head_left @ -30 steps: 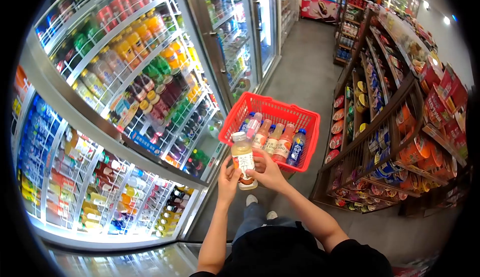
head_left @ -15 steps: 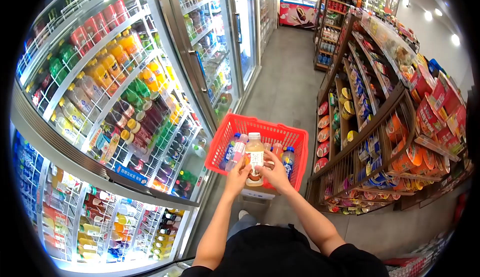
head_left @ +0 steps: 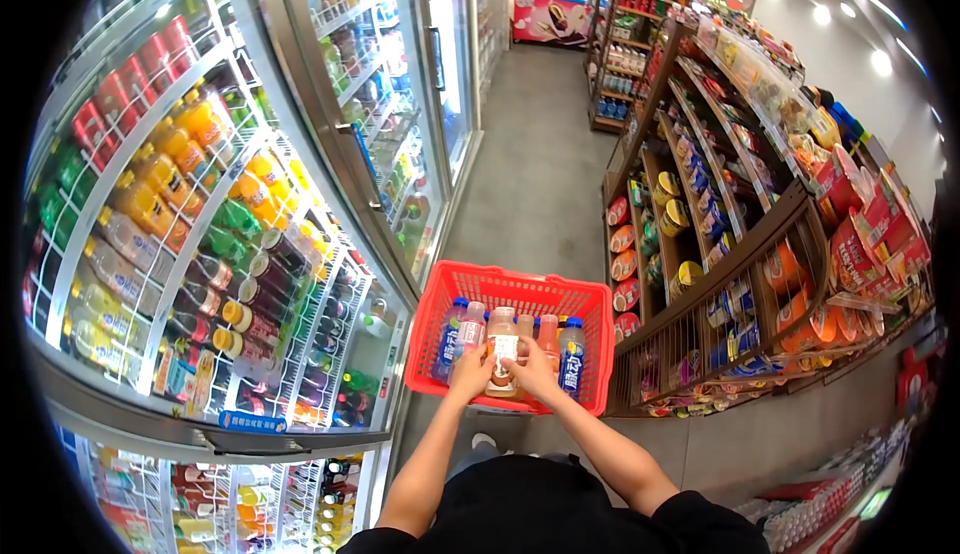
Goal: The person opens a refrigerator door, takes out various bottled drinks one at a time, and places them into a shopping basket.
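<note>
Both of my hands are closed around a beige drink bottle (head_left: 502,326) with a white label, held upright at the near side of a red shopping basket (head_left: 580,292). My left hand (head_left: 468,372) grips the bottle's left side, and my right hand (head_left: 536,372) its right side. Left of it in the basket are a blue-labelled bottle (head_left: 449,342) and a pale pink bottle (head_left: 472,328). On the right stand an orange-pink bottle (head_left: 548,334) and another blue-labelled bottle (head_left: 571,356). Whether the held bottle touches the basket floor is hidden.
A glass-doored drinks cooler (head_left: 235,254) full of bottles and cans lines my left. Shelves (head_left: 715,234) of packaged food stand on the right. Between them the grey floor (head_left: 540,154) runs back to an ice-cream freezer (head_left: 552,16).
My hands have lowered the beige bottle from above the basket's near rim to among the other bottles. The camera view has shifted, and the basket's contents show more fully.
</note>
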Demonstrator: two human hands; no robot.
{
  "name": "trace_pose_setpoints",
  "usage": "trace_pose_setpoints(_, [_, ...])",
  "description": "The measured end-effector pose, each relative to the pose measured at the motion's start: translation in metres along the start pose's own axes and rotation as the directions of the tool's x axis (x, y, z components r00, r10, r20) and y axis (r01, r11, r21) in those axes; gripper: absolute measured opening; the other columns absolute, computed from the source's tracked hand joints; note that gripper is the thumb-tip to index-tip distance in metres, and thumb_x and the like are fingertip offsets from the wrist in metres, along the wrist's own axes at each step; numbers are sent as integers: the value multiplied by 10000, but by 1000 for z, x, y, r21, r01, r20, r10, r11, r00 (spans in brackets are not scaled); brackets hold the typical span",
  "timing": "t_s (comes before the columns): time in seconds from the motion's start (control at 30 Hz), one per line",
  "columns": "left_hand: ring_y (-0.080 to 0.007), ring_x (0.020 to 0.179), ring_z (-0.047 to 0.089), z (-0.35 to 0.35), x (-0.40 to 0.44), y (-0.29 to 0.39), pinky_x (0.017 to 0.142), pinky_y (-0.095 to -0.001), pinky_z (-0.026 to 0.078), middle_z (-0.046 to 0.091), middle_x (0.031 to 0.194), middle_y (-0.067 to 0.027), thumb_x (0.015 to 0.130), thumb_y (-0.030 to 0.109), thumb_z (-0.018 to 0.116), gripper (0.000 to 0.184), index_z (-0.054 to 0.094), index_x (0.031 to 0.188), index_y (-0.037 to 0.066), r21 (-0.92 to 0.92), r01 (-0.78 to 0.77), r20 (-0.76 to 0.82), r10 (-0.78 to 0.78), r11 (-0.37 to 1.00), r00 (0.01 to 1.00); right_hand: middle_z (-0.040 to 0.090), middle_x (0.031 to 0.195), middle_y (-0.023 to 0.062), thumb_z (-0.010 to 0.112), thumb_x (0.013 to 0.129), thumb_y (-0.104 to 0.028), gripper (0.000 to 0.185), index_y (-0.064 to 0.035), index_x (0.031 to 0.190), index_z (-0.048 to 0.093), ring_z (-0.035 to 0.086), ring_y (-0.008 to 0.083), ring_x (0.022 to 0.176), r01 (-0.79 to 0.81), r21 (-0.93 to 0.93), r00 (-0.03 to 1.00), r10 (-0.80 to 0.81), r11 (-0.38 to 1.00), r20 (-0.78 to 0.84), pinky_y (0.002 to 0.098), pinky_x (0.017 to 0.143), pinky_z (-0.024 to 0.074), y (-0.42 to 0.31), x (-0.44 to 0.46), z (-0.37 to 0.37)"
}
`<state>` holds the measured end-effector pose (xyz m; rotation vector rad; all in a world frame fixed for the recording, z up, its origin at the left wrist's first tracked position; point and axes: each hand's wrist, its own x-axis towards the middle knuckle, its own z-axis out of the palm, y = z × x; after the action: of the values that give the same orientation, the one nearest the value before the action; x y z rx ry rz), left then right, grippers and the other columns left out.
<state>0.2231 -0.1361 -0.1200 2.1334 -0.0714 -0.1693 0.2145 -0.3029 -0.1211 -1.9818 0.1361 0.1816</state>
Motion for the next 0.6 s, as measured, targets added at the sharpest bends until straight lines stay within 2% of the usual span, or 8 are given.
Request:
trace_pose_setpoints(0.07, [-335,789,681,0,5,0,711,-430,513,697,825,-169,918,289,577,320,647,1108,40,-11,61,61,-60,998,996,669,1095,210,760,830,-230,650,37,1333,447,692,252,942,-12,-43,1000,11,999,-13,349,783,560,20,9,10])
trace_pose_setpoints(0.13, [-339,840,686,3,11,-7,741,-434,519,707,873,-169,914,289,579,336,642,1151,58,117,32,109,-45,993,993,680,1067,220,751,834,-237,634,51,1316,456,703,267,909,-11,-94,1000,9,995,-19,359,766,564,22,11,11])
trace_pose_setpoints(0.23, [-344,874,685,4,10,-7,765,-440,523,705,920,-179,914,283,581,354,632,1191,68,161,34,102,-51,986,994,677,944,263,722,814,-263,505,75,1149,553,680,388,876,100,-103,993,-105,990,-48,441,754,539,21,13,12])
trace_pose_setpoints(0.27, [-344,885,685,5,9,-5,773,-442,524,703,942,-185,914,281,582,364,627,1206,68,187,26,74,-41,982,996,677,944,263,722,814,-263,505,75,1149,553,680,388,876,106,-104,992,-112,989,-52,441,754,539,20,16,8])
trace_pose_setpoints(0.3, [-415,941,644,-1,5,6,801,-497,496,666,969,-255,897,219,593,357,610,1211,52,104,25,87,-34,994,996,680,924,260,723,811,-266,490,73,1128,564,681,392,869,80,-170,997,-81,982,0,448,751,538,16,15,2])
trace_pose_setpoints(0.4, [-415,936,644,-1,-2,3,796,-487,501,668,963,-251,884,191,612,348,617,1202,51,-20,-38,34,38,999,999,682,862,252,722,808,-271,446,68,1067,593,680,407,840,94,-232,994,-78,968,77,464,740,538,8,19,-9])
trace_pose_setpoints(0.47, [-406,926,650,-7,-6,8,785,-474,508,669,952,-249,876,171,620,340,624,1192,47,-18,-59,10,60,998,998,693,802,207,708,827,-280,447,56,1098,594,705,327,756,139,-509,986,-164,850,-4,408,679,550,-1,23,-16])
trace_pose_setpoints(0.6, [-352,912,678,-27,-10,34,775,-438,528,689,959,-212,893,169,602,292,650,1150,39,3,43,5,-43,999,999,689,784,195,694,832,-251,444,45,1149,598,704,307,731,323,-279,935,-350,904,-50,401,682,550,-28,31,-25])
